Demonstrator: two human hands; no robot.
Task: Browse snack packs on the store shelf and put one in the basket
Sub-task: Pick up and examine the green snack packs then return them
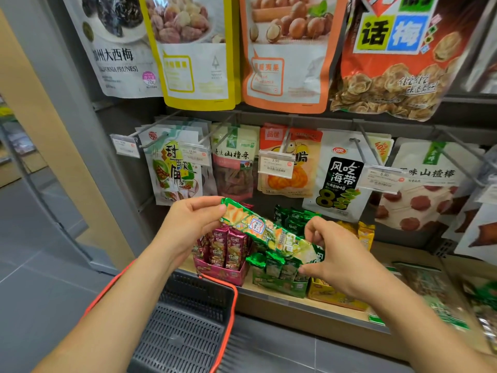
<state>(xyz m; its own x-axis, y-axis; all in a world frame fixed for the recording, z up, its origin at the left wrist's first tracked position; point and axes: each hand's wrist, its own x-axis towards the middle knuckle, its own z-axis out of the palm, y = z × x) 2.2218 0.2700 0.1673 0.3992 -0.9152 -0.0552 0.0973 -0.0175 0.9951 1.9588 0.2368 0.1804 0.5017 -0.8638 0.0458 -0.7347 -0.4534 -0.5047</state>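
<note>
Snack pack [271, 234] held slantwise between both hands, left hand [188, 219] pinching its upper end, right hand [341, 257] gripping its lower end, basket [188, 321] under the left forearm, boxed snacks [228, 249] behind the hands

Left hand [188, 220] and right hand [341, 258] both bare. Left forearm [121, 305] and right forearm [430, 321] bare too, from the wrist all the way to the bottom frame edge. Knuckles show on the back of the right hand. Nails look short and plain, though blur makes that hard to confirm. Wide lens stretches both arms near the corners.
</note>
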